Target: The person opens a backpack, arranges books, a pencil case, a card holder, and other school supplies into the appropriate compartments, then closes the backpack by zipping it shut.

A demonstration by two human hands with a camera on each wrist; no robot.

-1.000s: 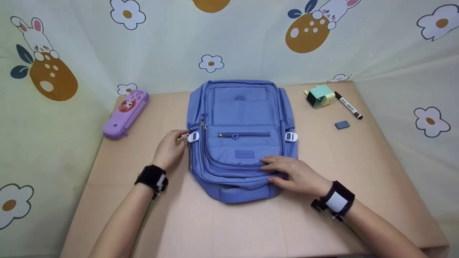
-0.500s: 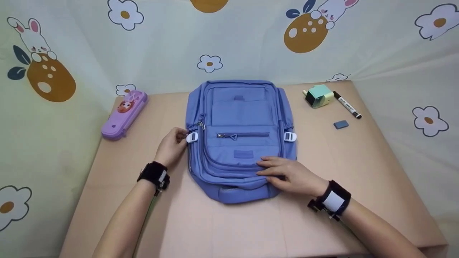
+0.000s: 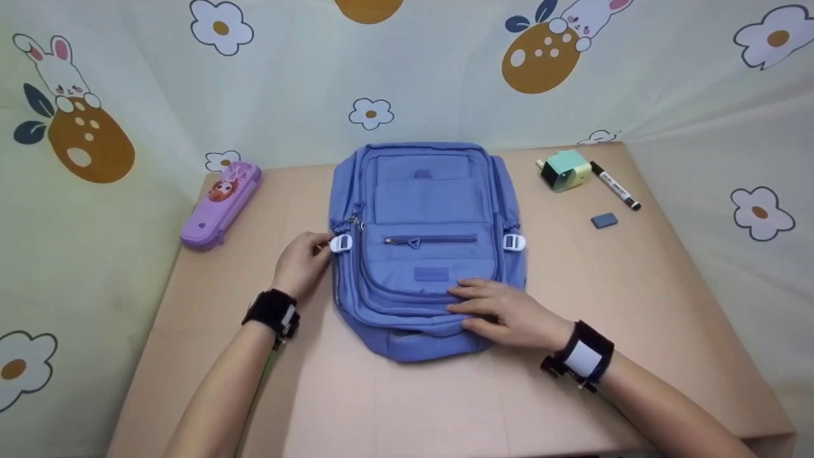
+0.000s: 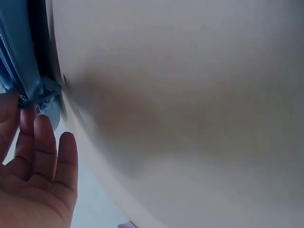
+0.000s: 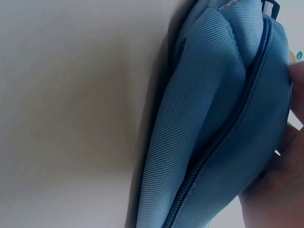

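A blue backpack [image 3: 435, 200] lies on its back on the table, front pockets facing up. Beside its left white buckle [image 3: 341, 243], my left hand [image 3: 301, 263] is at the bag's side. In the left wrist view, the thumb and index finger of that hand pinch a zipper pull [image 4: 43, 95] with a blue loop, the other fingers loosely extended. My right hand [image 3: 515, 315] rests with spread fingers on the lower right front of the bag. A zipper [image 5: 209, 154] runs along the bag's edge in the right wrist view.
At the table's left edge lies a purple pencil case [image 3: 222, 205]. A green and yellow pencil sharpener [image 3: 565, 170], a black and white marker [image 3: 615, 185] and a blue eraser [image 3: 604, 221] lie at the back right. A patterned curtain [image 3: 280, 83] hangs behind the table [image 3: 394, 407].
My right hand has slid a little to the left over the bag's lower front. My left hand stays at the bag's left side, with only a small shift. The backpack keeps its place.
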